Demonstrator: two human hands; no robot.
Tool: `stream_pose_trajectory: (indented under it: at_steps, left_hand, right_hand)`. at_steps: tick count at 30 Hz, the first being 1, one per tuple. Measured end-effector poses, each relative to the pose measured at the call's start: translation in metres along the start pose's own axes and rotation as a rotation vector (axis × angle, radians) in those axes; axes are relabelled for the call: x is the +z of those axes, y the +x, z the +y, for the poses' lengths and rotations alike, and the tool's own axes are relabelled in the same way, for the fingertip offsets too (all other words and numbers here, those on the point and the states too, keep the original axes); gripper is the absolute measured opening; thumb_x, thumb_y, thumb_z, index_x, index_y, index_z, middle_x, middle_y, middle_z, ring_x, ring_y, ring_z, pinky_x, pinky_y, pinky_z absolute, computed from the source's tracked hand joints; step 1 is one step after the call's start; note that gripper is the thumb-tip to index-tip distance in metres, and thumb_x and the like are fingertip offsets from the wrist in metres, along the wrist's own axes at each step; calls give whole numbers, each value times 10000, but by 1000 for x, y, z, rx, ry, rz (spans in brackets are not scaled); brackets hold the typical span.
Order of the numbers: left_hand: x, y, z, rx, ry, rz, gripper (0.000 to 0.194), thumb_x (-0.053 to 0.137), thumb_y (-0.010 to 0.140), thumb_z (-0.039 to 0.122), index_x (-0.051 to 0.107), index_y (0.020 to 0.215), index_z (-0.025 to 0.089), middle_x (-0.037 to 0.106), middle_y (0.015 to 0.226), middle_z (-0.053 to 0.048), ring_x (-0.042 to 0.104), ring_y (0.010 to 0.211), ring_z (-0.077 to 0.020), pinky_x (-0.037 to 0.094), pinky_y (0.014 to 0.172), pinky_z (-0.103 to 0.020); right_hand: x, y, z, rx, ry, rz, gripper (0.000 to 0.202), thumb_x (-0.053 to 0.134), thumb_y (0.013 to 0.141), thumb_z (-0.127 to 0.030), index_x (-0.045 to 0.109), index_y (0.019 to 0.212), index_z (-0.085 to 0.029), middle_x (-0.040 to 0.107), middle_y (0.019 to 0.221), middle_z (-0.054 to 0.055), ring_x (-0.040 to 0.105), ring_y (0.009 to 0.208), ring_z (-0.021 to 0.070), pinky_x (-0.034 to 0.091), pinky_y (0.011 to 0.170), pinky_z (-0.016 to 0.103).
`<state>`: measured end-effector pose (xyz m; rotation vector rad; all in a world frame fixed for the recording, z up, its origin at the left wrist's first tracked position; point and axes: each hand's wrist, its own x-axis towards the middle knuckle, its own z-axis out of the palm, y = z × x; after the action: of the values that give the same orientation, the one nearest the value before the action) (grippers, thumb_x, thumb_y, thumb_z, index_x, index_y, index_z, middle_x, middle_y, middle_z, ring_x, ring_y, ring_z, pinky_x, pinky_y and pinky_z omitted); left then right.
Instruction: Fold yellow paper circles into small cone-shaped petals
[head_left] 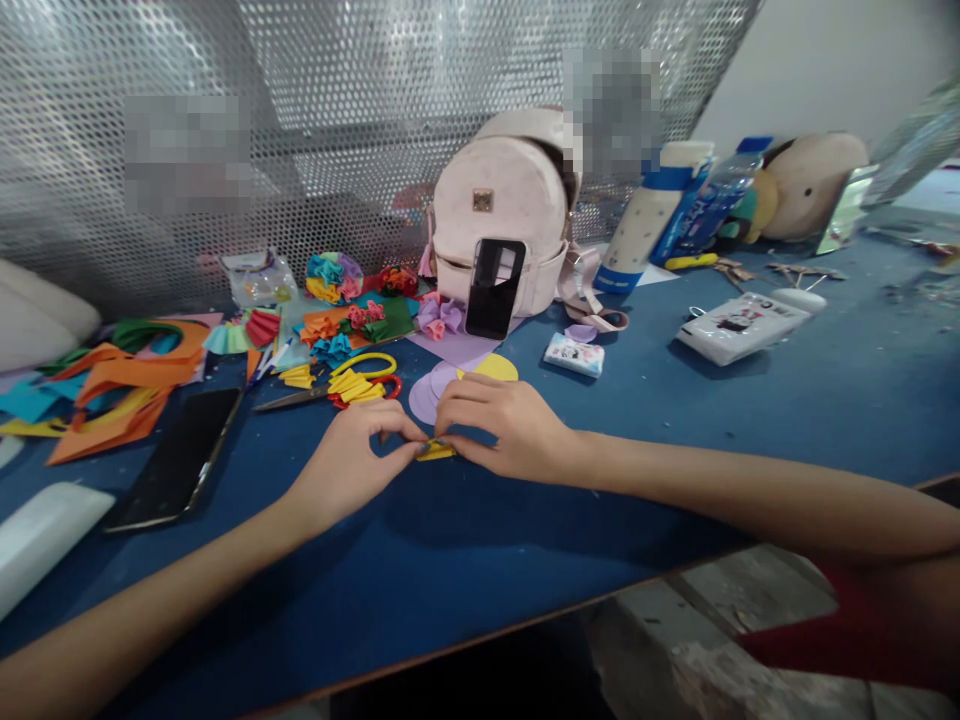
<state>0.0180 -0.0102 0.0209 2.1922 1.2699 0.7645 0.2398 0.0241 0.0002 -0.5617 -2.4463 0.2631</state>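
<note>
Between my two hands is a small piece of folded yellow paper [436, 452], low over the blue table. My left hand [349, 455] pinches its left end with thumb and forefinger. On the other side my right hand [510, 425] pinches it too, the fingertips of both hands nearly touching. Part of the paper is hidden by the fingers. Just beyond lie purple paper circles [424, 398] and a yellow paper circle [498, 367], partly covered by my right hand. Pleated yellow paper pieces [360, 386] rest on scissors [292, 400] near my left hand.
A phone [497, 290] leans against a pale backpack [501, 200]. Another phone [184, 455] lies at left beside orange paper scraps [112, 400]. Folded paper flowers [334, 277] sit at the back. To the right are a tissue pack [574, 355], a white packet [739, 328] and bottles [645, 225].
</note>
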Motion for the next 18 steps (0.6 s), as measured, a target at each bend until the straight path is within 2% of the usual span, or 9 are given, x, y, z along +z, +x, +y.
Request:
stream_pose_trajectory:
  at_steps: [5, 9, 14, 18]
  left_hand:
    - [1, -3, 4, 115, 140, 90, 140, 652, 838, 149, 701, 722, 209, 692, 752, 10, 632, 783, -183, 440, 790, -337]
    - [2, -4, 5, 179, 252, 115, 150, 645, 862, 137, 706, 749, 216, 678, 738, 12, 615, 771, -183, 417, 787, -352]
    - [2, -3, 2, 201, 264, 106, 138, 672, 874, 135, 719, 778, 223, 692, 768, 19, 625, 791, -180, 414, 789, -346]
    - [-1, -2, 1, 176, 228, 63, 143, 672, 890, 152, 742, 806, 242, 713, 807, 26, 653, 840, -190, 411, 820, -349]
  right_hand:
    - [-1, 1, -2, 64, 55, 2, 93, 559, 954, -151, 637, 919, -190, 664, 948, 35, 602, 863, 161, 429, 731, 261]
    - [1, 0, -1, 75, 33, 24, 75, 593, 966, -180, 645, 914, -192, 679, 946, 33, 614, 873, 159, 434, 733, 256]
    - [3, -1, -1, -23, -111, 72, 182, 543, 1021, -278, 645, 906, -181, 675, 922, 54, 609, 862, 172, 436, 709, 276]
    - [-1, -2, -2, -176, -355, 91, 256, 466, 1051, -241, 651, 886, -176, 669, 875, 54, 565, 788, 172, 392, 643, 308]
